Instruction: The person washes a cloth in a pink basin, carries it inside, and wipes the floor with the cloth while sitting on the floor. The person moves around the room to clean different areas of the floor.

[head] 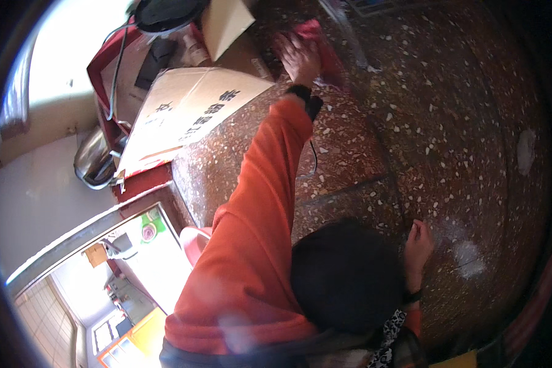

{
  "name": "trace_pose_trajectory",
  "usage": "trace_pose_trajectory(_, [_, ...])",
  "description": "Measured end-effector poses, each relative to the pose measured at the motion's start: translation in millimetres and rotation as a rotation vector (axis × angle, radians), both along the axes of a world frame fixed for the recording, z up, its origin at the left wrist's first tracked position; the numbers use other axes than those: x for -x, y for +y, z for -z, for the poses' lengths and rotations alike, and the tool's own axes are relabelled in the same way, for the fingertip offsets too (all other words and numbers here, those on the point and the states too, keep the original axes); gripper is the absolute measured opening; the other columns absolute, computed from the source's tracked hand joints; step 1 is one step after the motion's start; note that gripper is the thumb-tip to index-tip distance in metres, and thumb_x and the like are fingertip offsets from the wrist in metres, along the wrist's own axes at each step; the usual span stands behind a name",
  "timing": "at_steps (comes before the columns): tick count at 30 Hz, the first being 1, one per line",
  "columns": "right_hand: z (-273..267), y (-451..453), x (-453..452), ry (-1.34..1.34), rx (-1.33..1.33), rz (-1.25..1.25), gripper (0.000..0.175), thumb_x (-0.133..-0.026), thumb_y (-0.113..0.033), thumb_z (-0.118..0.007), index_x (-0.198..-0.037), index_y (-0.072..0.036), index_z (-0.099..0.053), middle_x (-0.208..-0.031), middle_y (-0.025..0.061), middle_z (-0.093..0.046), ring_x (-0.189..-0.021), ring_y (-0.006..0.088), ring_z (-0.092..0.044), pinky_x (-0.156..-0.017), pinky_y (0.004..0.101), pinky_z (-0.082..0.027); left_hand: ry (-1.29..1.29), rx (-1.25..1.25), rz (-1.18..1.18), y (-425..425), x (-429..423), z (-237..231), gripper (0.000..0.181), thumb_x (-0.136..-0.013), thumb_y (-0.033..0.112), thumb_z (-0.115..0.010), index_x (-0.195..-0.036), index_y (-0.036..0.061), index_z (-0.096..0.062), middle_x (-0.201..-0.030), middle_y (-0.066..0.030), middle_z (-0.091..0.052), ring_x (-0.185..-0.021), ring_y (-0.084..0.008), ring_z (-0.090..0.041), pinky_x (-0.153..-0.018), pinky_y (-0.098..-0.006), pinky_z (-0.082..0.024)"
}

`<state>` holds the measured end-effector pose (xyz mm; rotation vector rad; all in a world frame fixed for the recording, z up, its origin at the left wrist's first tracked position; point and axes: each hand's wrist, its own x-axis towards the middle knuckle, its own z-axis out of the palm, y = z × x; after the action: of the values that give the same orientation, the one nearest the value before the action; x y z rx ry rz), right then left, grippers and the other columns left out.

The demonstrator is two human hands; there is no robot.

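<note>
My left hand [299,60] lies palm down on a crumpled red cloth [326,60], pressed to the brown speckled terrazzo floor [423,119]. Its arm, in an orange sleeve, stretches far forward, with a dark band at the wrist. Just left of that hand is an open cardboard box [198,106], whose large flap bears printed characters. Near the floor on the right, my right hand [418,248] is loosely curled, with nothing visible in it. A dark rounded form [347,276] between the arms hides part of the floor; I cannot tell what it is.
A black round pan-like object [168,14] with a cord sits above the box's contents. Beside the box is a shiny metal vessel [94,158]. A pink basin [195,241] is partly behind my left sleeve. A thin dark cord [315,158] lies under that arm.
</note>
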<state>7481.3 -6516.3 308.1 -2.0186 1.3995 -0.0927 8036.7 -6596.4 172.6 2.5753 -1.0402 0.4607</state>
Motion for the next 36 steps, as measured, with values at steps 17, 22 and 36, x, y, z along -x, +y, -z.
trace_pose_trajectory(17, [-13, -25, -50, 0.006, 0.042, -0.211, 0.015, -0.098, -0.012, -0.057, -0.107, -0.004, -0.065, -0.107, 0.0128, -0.067, -0.096, 0.0302, -0.065, -0.08, 0.0392, -0.053, 0.043, -0.735, 0.078, 379, 4, -59, 0.05, -0.095, 0.024, -0.052, -0.138, -0.0006, -0.046, -0.151, -0.0232, -0.034, -0.142, -0.043, -0.027, -0.119, -0.0502, -0.022])
trace_pose_trajectory(22, [-4, 0, -32, 0.091, 0.097, -0.273, 0.015, -0.098, -0.013, -0.057, -0.108, -0.004, -0.065, -0.103, 0.0119, -0.067, -0.093, 0.0305, -0.066, -0.078, 0.0388, -0.054, -0.025, -0.375, -0.449, 422, -20, -12, 0.063, -0.095, 0.037, -0.053, -0.144, -0.001, -0.039, -0.153, -0.0234, -0.032, -0.144, -0.0417, -0.024, -0.119, -0.0496, -0.02])
trace_pose_trajectory(36, [-7, 29, -21, -0.059, 0.085, -0.175, 0.013, -0.093, -0.012, -0.063, -0.104, -0.006, -0.067, -0.102, 0.0109, -0.068, -0.09, 0.03, -0.066, -0.076, 0.0373, -0.055, 0.401, -0.161, 0.801, 96, 277, -92, 0.066, -0.093, 0.036, -0.058, -0.147, 0.004, -0.038, -0.156, -0.0204, -0.028, -0.145, -0.0401, -0.024, -0.118, -0.0543, -0.02])
